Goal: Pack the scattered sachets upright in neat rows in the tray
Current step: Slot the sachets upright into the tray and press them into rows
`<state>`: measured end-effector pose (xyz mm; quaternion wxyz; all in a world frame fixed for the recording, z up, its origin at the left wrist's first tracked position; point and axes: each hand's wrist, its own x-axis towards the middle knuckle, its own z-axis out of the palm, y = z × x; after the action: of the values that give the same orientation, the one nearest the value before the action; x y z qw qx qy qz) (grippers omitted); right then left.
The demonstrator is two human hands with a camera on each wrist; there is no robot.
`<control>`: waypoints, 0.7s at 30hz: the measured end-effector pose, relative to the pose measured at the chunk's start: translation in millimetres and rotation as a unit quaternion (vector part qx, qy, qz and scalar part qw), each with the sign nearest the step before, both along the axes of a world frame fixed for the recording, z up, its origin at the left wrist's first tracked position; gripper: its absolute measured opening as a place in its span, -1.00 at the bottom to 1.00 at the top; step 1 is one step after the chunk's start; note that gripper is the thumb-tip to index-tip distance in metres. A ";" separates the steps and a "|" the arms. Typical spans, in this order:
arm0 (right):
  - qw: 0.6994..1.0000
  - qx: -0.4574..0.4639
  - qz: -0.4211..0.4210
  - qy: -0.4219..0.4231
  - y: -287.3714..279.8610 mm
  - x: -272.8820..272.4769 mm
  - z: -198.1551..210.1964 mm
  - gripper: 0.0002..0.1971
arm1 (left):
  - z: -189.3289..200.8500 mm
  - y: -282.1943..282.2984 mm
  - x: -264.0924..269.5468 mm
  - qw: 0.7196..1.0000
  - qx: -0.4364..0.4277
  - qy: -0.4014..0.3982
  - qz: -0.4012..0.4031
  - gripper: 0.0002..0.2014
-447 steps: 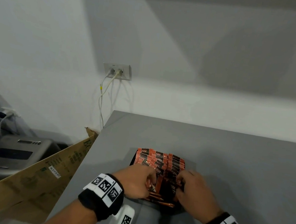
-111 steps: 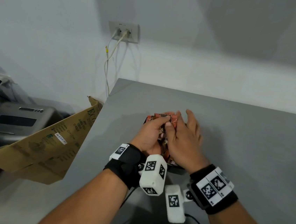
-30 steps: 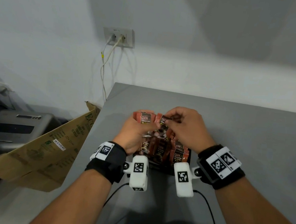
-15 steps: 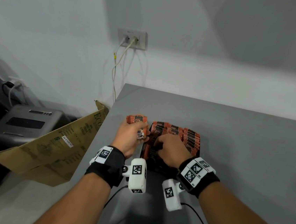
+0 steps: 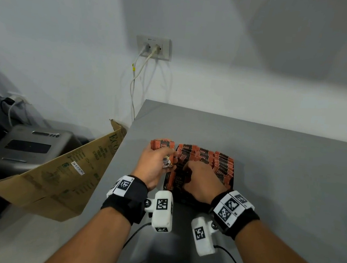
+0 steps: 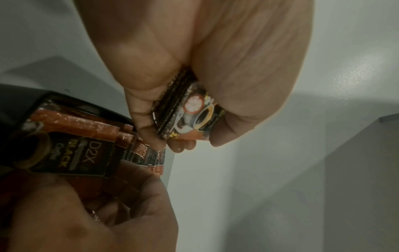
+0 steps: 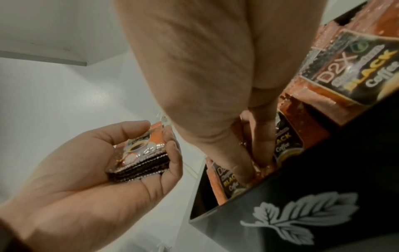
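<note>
A black tray (image 5: 184,200) stands on the grey table, packed with upright orange and black sachets (image 5: 218,160) in rows. My left hand (image 5: 162,162) hovers just left of the tray and grips a small stack of sachets (image 5: 163,146); the stack (image 6: 185,109) shows edge-on in the left wrist view. My right hand (image 5: 187,172) reaches down into the tray's near left part. Its thumb and fingers (image 7: 262,136) pinch a sachet (image 5: 178,180) among the standing ones. The tray wall (image 7: 302,213) carries a white leaf print. The tray's near rows are hidden by my right hand.
The table's left edge (image 5: 121,147) runs close beside my left hand. A brown cardboard box flap (image 5: 61,175) leans there, with a grey machine (image 5: 29,148) behind it. A wall socket with two white cables (image 5: 153,48) is at the back. Bare grey tabletop (image 5: 292,176) lies right of the tray.
A second ago my right hand was up at the stack held by my left hand. It has since dropped into the tray's near left part with a sachet. My left hand keeps its stack.
</note>
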<state>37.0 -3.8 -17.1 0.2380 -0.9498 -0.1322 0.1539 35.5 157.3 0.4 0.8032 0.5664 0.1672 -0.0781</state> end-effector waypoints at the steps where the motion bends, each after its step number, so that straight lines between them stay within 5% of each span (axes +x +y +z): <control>1: 1.000 0.005 0.001 -0.002 -1.1 -0.8 0.7 -0.64 | 0.3 0.1 -0.3 1.000 -0.001 0.000 0.000 -0.90; 6: 0.998 0.045 -0.033 -0.007 -13.5 0.4 5.2 -0.55 | -1.4 1.7 -0.7 1.000 -0.016 0.007 0.007 -0.88; 10: 0.992 0.085 -0.096 -0.017 -28.1 3.5 16.0 -0.67 | -2.3 3.4 -2.0 0.998 -0.055 0.009 -0.011 -0.74; 15: 0.943 0.299 -0.147 0.019 -31.5 0.2 58.0 -0.75 | 8.9 -13.5 -4.2 0.993 -0.039 -0.042 -0.101 -0.63; 21: 0.949 0.261 -0.172 -0.040 -44.6 1.3 67.0 -0.86 | 15.0 -20.5 3.1 0.992 0.027 -0.069 -0.107 -0.61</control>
<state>38.2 -48.4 49.9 0.4949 -0.8682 -0.0112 0.0329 38.6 136.8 15.4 0.7843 0.6065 0.0522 -0.1198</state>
